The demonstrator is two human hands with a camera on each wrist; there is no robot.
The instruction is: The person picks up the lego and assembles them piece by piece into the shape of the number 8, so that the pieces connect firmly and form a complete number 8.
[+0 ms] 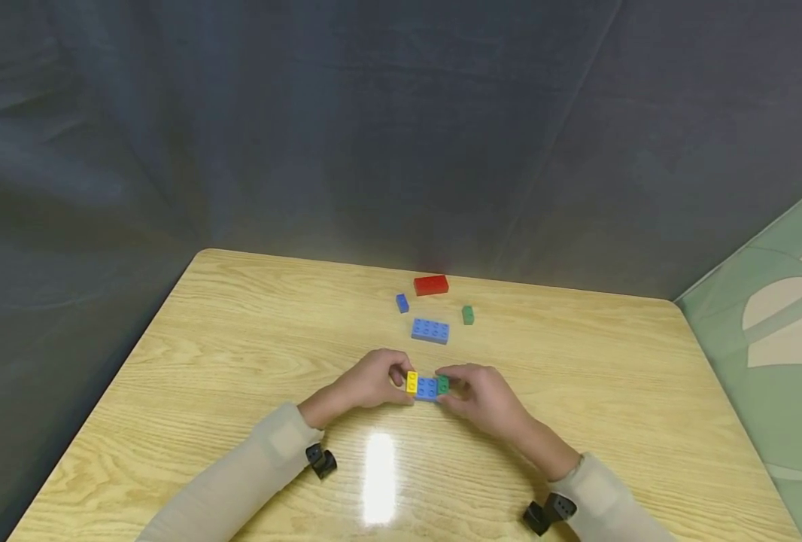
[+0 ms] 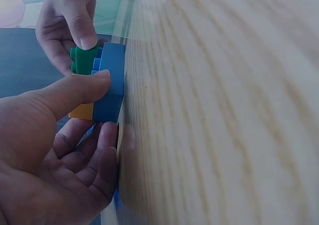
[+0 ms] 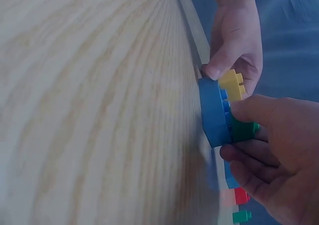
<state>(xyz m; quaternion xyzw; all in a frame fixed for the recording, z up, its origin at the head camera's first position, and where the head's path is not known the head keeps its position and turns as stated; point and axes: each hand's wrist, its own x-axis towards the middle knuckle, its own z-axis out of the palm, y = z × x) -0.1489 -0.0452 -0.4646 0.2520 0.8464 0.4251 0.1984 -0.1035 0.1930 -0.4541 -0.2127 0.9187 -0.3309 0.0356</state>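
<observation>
At the left, dark cloth (image 1: 89,165) hangs beside and behind the wooden counter (image 1: 238,331). A pale sleeve (image 1: 238,470) reaches in from the near edge, a small black device (image 1: 321,461) at its cuff. From it the left hand (image 1: 374,380) pinches the left end of the held blue brick (image 1: 427,388), thumb on the near side, fingers on the far side. Farther back lies a small blue brick (image 1: 402,303). The yellow brick (image 1: 411,382) sits crosswise on the held brick's left end. Bare studs show along the middle of that brick, which is between the two hands, on or just above the counter. Beyond it lie another blue brick (image 1: 430,331), studs up, and, near the far edge, a red brick (image 1: 431,285). On the held brick's right end is the green brick (image 1: 443,385) (whether pressed fully home, I cannot tell). A small loose green brick (image 1: 468,315) lies farther back. The right hand (image 1: 485,399) grips the green brick between thumb and fingers. Its pale cuff (image 1: 600,493) carries a second black device (image 1: 548,513); at far right stands a leaf-patterned panel (image 1: 780,421).
</observation>
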